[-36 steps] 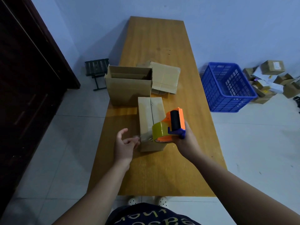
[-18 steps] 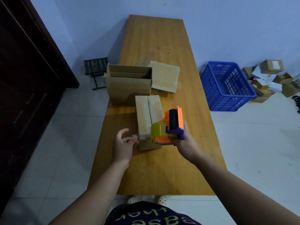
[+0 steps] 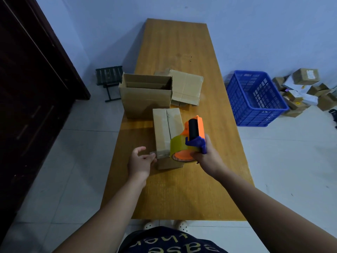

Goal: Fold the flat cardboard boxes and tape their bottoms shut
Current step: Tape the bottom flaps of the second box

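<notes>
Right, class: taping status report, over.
Left hand pinches tape end at near edge of small box. Right hand grips tape dispenser above it. Open box stands behind.

Pale blue walls (image 3: 255, 33) meet a white tiled floor (image 3: 282, 161). A long wooden counter (image 3: 175, 44) runs to the far wall. A dark wooden door (image 3: 27, 88) stands left, with a slatted stool (image 3: 109, 75) nearby. On the right are a blue plastic crate (image 3: 255, 97) and piled parcels (image 3: 306, 88).
</notes>
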Motion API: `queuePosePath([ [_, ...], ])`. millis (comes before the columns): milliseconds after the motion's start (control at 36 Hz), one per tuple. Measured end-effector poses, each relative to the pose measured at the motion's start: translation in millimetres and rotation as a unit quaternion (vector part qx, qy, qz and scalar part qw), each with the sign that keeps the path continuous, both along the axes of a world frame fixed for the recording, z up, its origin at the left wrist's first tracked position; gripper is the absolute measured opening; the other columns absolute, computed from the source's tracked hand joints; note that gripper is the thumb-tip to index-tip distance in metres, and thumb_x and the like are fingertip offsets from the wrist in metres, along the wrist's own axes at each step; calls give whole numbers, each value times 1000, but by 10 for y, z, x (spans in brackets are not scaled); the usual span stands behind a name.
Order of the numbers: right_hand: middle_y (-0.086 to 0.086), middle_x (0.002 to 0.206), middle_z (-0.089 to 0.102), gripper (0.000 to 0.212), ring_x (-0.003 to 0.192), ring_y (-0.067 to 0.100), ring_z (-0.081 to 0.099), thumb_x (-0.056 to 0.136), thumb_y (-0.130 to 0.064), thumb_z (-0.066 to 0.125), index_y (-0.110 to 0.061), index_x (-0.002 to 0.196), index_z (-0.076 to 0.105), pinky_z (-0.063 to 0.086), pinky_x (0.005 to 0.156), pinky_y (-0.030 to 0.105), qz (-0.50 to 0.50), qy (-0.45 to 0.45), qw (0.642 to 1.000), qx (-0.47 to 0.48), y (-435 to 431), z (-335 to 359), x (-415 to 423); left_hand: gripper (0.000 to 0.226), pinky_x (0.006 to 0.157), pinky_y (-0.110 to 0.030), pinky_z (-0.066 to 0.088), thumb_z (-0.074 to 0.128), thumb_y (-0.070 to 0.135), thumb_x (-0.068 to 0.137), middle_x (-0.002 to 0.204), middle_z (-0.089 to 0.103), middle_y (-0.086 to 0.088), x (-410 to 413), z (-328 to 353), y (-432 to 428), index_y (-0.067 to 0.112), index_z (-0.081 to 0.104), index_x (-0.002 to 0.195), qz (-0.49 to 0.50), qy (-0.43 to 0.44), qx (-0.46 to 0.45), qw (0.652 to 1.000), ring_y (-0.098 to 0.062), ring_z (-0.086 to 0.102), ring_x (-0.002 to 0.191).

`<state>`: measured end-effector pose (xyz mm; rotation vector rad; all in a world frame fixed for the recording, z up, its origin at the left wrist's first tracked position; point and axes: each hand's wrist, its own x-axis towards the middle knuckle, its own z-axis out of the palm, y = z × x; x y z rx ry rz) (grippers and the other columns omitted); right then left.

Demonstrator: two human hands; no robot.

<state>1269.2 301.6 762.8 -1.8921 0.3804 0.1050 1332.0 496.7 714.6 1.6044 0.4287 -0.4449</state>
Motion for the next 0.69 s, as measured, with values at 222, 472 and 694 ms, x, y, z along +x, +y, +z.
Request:
queuePosePath([
  [222, -8, 100, 55, 49, 81, 6, 54, 92, 2, 54, -32, 123, 37, 44, 54, 10, -1, 3, 1000, 3, 15, -1, 10, 41, 71, -26, 53, 63, 4, 88, 99, 67, -8, 13, 1, 7, 18, 50, 124, 2, 12, 4, 1000, -19, 67, 87],
  [472, -8, 104, 56, 49, 85, 5, 56, 92, 1, 56, -27, 128, 39, 44, 55, 10, -5, 6, 1000, 15, 26, -13, -4, 42, 62, -22, 48, 64, 4, 88, 94, 65, -5, 10, 13, -16, 15, 50, 126, 11, 19, 18, 1000, -17, 65, 82],
  [694, -9, 105, 55, 50, 86, 6, 56, 92, -1, 57, -29, 129, 37, 45, 55, 11, -6, 11, 1000, 13, 24, -7, 2, 45, 63, -22, 48, 64, 4, 88, 89, 64, -4, 27, 23, -28, 14, 48, 128, 5, 16, 30, 999, -14, 64, 78],
])
